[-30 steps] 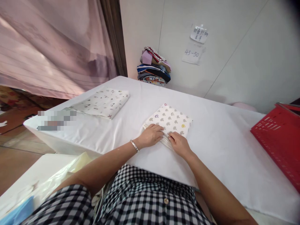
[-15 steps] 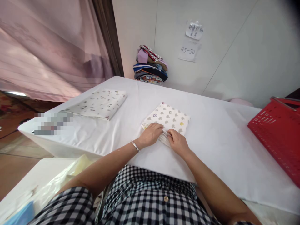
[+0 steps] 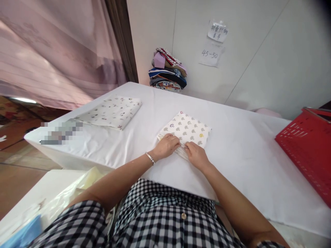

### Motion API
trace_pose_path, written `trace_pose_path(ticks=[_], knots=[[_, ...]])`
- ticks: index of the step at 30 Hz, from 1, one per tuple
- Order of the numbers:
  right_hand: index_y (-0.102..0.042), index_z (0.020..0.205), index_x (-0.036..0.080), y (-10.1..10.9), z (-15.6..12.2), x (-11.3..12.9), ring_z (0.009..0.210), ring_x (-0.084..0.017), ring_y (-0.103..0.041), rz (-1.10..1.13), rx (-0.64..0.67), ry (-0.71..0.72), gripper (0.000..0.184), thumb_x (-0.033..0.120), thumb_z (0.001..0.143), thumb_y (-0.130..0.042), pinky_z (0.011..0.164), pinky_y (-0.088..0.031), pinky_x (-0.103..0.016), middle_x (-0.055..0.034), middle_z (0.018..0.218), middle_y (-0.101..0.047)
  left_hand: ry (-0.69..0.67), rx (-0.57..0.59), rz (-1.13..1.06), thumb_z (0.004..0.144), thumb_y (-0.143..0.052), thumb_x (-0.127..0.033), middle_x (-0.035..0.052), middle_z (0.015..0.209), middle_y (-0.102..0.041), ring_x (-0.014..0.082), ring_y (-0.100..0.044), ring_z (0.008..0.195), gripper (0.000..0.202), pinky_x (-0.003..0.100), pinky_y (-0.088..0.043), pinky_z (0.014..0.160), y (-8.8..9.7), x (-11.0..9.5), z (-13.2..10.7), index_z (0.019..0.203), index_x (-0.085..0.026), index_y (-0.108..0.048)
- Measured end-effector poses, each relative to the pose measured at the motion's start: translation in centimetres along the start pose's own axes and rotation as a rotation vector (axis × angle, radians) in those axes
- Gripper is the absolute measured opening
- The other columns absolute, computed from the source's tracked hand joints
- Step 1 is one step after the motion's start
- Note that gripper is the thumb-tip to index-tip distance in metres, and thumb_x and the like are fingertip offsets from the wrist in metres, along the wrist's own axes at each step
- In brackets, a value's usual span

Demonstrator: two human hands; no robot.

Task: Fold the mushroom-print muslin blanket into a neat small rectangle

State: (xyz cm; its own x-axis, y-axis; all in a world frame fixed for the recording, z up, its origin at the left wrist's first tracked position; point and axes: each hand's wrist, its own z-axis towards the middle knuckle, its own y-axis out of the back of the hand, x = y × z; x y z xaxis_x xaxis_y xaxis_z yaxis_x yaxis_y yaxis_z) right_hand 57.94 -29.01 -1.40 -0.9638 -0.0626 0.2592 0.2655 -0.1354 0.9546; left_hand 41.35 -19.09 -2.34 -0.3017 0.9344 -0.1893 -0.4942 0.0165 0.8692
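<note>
A folded white cloth [image 3: 190,127] printed with grey mushroom-like shapes and a few coloured ones lies in front of me on the white-covered table [image 3: 240,151]. My left hand [image 3: 167,145] is closed on its near edge, fingers curled over the layers. Just to the right, my right hand [image 3: 197,155] pinches the same edge between thumb and fingers. Several layers of the cloth show in the gap between both hands. A second folded cloth [image 3: 111,112], white with small dark and reddish prints, rests at the left, apart from my hands.
A red plastic basket [image 3: 305,144] stands at the table's right end. Folded clothes [image 3: 168,74] are stacked by the wall beyond the far edge. At lower left is a white surface [image 3: 59,179] with clear plastic wrapping [image 3: 69,191]. A pink curtain [image 3: 59,48] hangs at left.
The view has shifted slightly. Both hands keep their hold on the near edge of the mushroom-print cloth, with barely any movement.
</note>
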Motion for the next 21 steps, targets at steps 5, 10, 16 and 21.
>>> trace_pose_path(ticks=[5,10,16,21], knots=[[-0.054,0.101,0.021,0.0,-0.3,-0.1,0.089,-0.015,-0.054,0.045,-0.023,0.023,0.019,0.021,0.091,-0.038,0.071,-0.037,-0.025,-0.0023,0.096,-0.061,0.025,-0.003,-0.008,0.087,-0.045,-0.019,0.0026,0.085,-0.062,0.0158,-0.058,0.083,0.009,0.034,-0.040,0.087,0.3,0.6,-0.3,0.094,-0.017,-0.052],[-0.055,0.101,0.021,-0.2,-0.6,0.4,0.090,-0.017,-0.055,0.013,-0.033,0.041,0.020,0.022,0.091,-0.037,0.070,-0.037,-0.026,-0.0034,0.098,-0.061,0.020,-0.068,0.020,0.086,-0.041,-0.012,0.0030,0.080,-0.061,0.0156,-0.058,0.079,0.012,0.034,-0.043,0.083,0.2,0.7,-0.6,0.091,-0.016,-0.051],[-0.052,0.107,0.021,-0.6,-0.6,0.3,0.096,-0.017,-0.055,0.017,-0.048,0.022,0.022,0.022,0.091,-0.037,0.074,-0.038,-0.026,-0.0031,0.104,-0.062,-0.093,-0.075,0.027,0.089,-0.040,-0.014,0.0079,0.114,-0.058,0.0187,-0.053,0.104,0.018,0.036,-0.041,0.088,0.7,0.2,-1.5,0.087,-0.017,-0.058],[-0.050,0.109,0.021,-0.7,-0.6,0.5,0.096,-0.017,-0.054,-0.020,-0.029,0.008,0.023,0.023,0.091,-0.036,0.073,-0.037,-0.026,-0.0036,0.107,-0.061,-0.063,-0.025,0.073,0.090,-0.043,-0.019,0.0078,0.116,-0.058,0.0205,-0.052,0.106,0.020,0.038,-0.040,0.089,0.7,0.4,-1.6,0.088,-0.017,-0.063]])
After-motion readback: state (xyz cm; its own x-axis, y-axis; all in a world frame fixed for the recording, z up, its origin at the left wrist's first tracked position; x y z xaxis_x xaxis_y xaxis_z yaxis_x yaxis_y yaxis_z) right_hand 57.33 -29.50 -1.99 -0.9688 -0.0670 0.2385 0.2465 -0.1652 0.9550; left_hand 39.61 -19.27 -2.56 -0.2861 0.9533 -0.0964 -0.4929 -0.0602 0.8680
